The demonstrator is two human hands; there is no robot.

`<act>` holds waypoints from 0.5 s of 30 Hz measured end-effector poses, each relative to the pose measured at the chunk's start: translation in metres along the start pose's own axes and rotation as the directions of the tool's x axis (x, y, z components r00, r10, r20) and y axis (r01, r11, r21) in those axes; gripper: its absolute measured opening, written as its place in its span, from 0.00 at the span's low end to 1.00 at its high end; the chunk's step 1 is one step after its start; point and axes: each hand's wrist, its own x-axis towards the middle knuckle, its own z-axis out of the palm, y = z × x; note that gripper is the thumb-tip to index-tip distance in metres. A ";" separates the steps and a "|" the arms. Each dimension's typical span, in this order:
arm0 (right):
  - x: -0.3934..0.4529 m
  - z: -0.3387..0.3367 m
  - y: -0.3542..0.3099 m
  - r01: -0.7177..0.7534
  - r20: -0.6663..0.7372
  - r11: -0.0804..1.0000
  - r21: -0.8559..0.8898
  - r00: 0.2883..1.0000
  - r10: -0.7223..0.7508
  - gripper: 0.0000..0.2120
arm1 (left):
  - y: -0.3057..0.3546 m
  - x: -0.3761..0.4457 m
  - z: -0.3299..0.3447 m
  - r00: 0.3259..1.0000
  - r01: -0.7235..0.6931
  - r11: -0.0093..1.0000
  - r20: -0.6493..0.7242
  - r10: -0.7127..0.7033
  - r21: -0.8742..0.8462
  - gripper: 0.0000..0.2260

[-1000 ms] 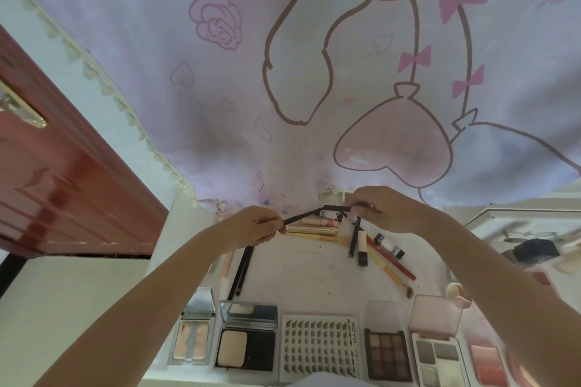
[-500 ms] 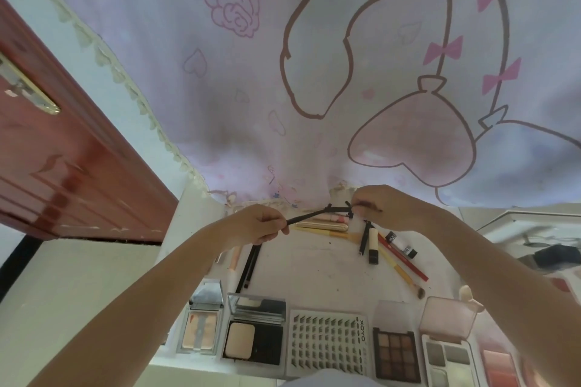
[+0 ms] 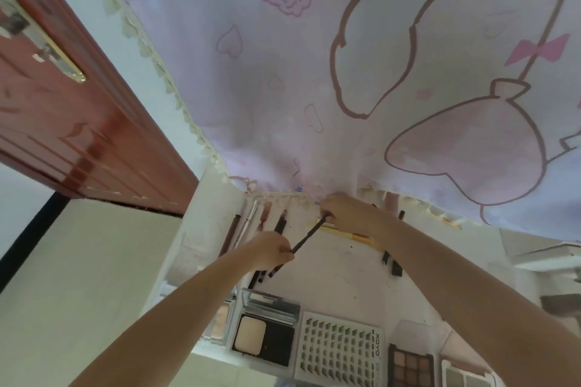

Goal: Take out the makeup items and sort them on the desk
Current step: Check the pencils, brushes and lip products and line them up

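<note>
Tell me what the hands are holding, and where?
A thin black pencil: the left hand pinches its near end, and the right hand pinches its far end.

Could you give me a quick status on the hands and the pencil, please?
Left hand and right hand each pinch one end of the black pencil. Held above desk. Nothing in the way.

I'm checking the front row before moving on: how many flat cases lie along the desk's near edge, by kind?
Open powder compacts: 2, a black mirrored compact and a pale compact partly behind the left forearm.
White plastic lash tray: 1
Eyeshadow palettes: 2, a brown palette and a grey palette cut by the frame.
Total: 5
</note>
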 end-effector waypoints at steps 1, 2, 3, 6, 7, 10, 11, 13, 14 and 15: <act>0.012 0.004 -0.002 0.012 0.024 0.999 -0.032 1.000 -0.011 0.08 | -0.004 0.004 0.004 1.000 0.023 1.000 -0.005 -0.023 -0.002 0.15; 0.023 0.008 -0.003 0.024 0.051 0.998 -0.063 0.998 -0.021 0.09 | -0.008 0.007 0.008 0.999 0.045 0.999 -0.009 -0.045 0.001 0.15; 0.034 0.011 -0.005 0.046 0.071 0.995 -0.090 0.997 -0.039 0.09 | -0.011 0.011 0.011 0.998 0.068 0.998 -0.015 -0.068 0.006 0.16; 0.060 0.020 -0.009 0.102 0.124 0.978 -0.181 0.989 -0.080 0.10 | -0.021 0.022 0.018 0.988 0.152 0.988 -0.030 -0.151 0.034 0.15; 0.067 0.022 -0.011 0.116 0.137 0.971 -0.207 0.987 -0.089 0.11 | -0.024 0.026 0.021 0.984 0.177 0.983 -0.030 -0.176 0.047 0.15; 0.084 0.028 -0.014 0.170 0.157 0.951 -0.258 0.979 -0.133 0.13 | -0.031 0.036 0.025 0.973 0.226 0.973 -0.056 -0.223 0.040 0.11; 0.089 0.030 -0.013 0.190 0.149 0.948 -0.257 0.977 -0.155 0.13 | -0.032 0.039 0.026 0.970 0.235 0.971 -0.071 -0.233 0.034 0.11; 0.097 0.034 -0.011 0.213 0.138 0.948 -0.236 0.973 -0.185 0.13 | -0.032 0.043 0.027 0.962 0.258 0.965 -0.106 -0.252 0.047 0.12; 0.098 0.035 -0.010 0.217 0.131 0.951 -0.218 0.973 -0.192 0.14 | -0.031 0.043 0.027 0.957 0.270 0.961 -0.127 -0.261 0.059 0.13; 0.098 0.035 -0.009 0.220 0.119 0.955 -0.199 0.973 -0.200 0.15 | -0.030 0.042 0.028 0.953 0.279 0.958 -0.145 -0.267 0.071 0.14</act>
